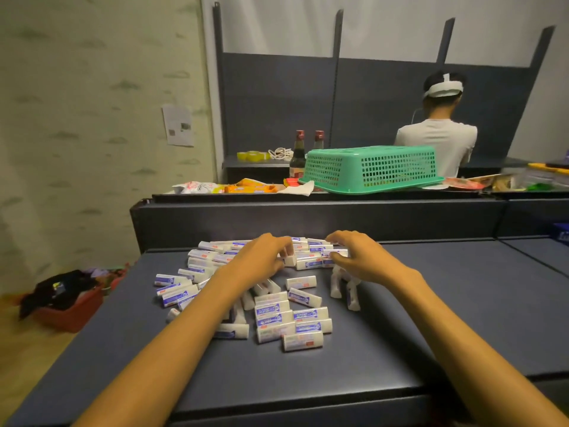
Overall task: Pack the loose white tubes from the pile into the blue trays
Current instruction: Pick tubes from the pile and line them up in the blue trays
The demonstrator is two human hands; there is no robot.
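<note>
Both my hands are over the far end of the tube pile (268, 291), mid-frame on the dark table (431, 318). Left hand (261, 257) has fingers curled down and pinching the end of a tube (290, 259). Right hand (357, 257) is clawed over the top-right rows, fingertips on the tubes – can't tell whether it actually grips one or only rests there. The pile is loose: neat-ish rows at the far edge, scattered ones toward the lower centre, two lying lengthwise under my right wrist (white with blue labels, print too blurred to read). A blue crate edge (562, 235) peeks in at the right border – can't tell if it's a tray. Upper frame: green basket (372, 167) upside down on the next counter, two dark bottles (298, 158) left of it, a person (440, 131) with back turned behind. Red bin (70, 312) on the floor, lower left.
</note>
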